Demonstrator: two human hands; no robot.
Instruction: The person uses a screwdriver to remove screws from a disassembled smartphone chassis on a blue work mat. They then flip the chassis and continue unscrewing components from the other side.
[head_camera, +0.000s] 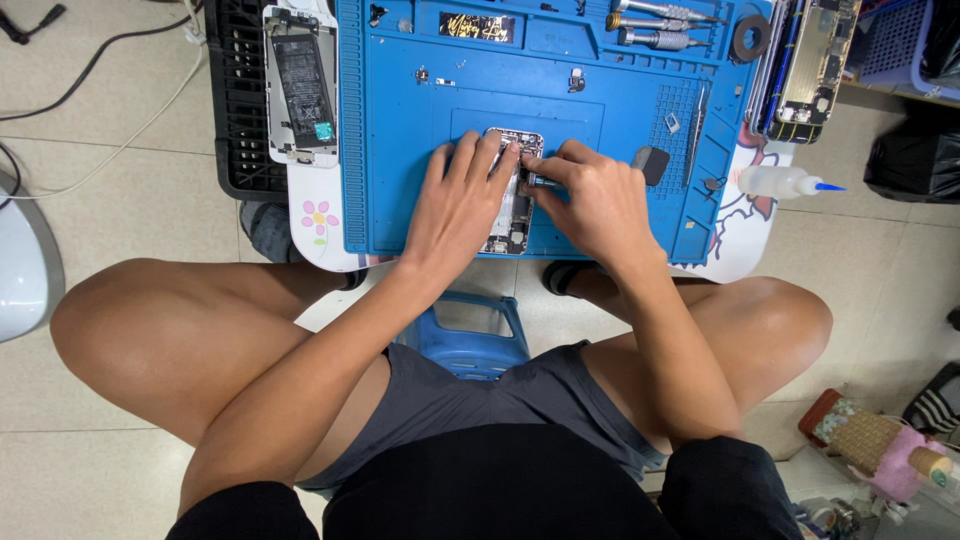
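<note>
A: Where do things stand on the mat?

B: Your left hand lies flat, fingers spread, over the opened silver phone chassis with its exposed boards, pinning it near the middle of the blue silicone repair mat. Your right hand is pinched narrow around a small metal-tipped tool, its tip down inside the chassis near the upper edge.

A: What could go wrong?

B: I'd say slipping is the main risk. If you press hard and the tip jumps, it could gouge a board or tear a thin cable. Your left fingertips sit just beside the tip, so they could be jabbed too.

A: Anything else?

B: Loose parts. Tiny screws and brackets lie scattered on the mat's upper part; a sweep of your wrist could flick them to the tiled floor. The clear squeeze bottle with a blue nozzle lies on its side at the right edge of the small white table, and a nudge from your elbow could roll it off.

A: And the other phone?

B: The white opened phone with a black battery rests well apart, on the left.
</note>
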